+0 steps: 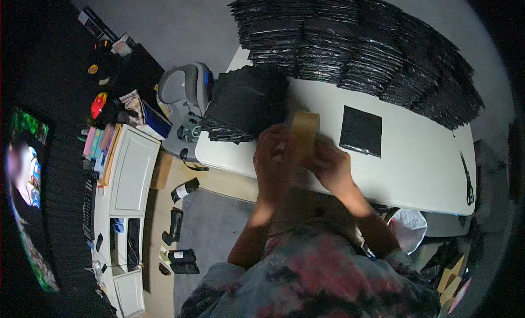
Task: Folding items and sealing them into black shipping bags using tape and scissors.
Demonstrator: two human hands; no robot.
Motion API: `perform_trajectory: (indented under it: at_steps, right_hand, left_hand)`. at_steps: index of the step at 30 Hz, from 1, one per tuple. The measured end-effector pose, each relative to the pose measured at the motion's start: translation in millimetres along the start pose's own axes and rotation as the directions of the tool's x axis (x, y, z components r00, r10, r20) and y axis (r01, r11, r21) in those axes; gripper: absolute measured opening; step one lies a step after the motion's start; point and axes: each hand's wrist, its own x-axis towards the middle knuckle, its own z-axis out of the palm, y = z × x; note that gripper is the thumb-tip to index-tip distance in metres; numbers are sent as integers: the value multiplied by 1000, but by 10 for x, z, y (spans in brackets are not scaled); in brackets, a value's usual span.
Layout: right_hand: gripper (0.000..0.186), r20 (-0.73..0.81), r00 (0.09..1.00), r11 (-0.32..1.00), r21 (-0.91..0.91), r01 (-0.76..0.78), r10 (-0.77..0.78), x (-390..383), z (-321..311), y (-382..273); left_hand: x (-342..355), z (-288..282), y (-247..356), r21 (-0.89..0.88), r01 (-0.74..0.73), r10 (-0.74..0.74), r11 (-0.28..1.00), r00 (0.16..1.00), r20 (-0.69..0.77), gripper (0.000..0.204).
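Observation:
A yellowish-tan roll of tape [306,123] is held up between my hands, over the near edge of the white table [421,159]. On its left, my left hand [272,154] has its fingers curled against it. From the other side my right hand [331,163] grips it, thumb and fingers closed. Motion blur and dim light hide the exact finger contact. Just beyond my left hand sits a stack of black plastic packages [246,102]. One flat black package [361,131] lies alone to the right of my hands.
Tall rows of black packages [350,50] line the table's far side. Black scissors [467,181] lie at its right end. A grey chair [183,91] and a white cabinet [134,170] stand at left. A white plastic bag [409,230] is below the table's near edge.

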Motion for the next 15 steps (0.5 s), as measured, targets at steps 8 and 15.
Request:
perform_trajectory:
  at_steps: [8,15]
  right_hand:
    - [36,346,861,727,468,-502,372,-68,5,-395]
    - [51,556,783,713,426,-557,280,-16,-29,-493]
  left_hand:
    - [-142,-39,60,-202,-168,169,965,986,-10,11]
    - [-245,-273,11,-386,-218,242,896,970,12,9]
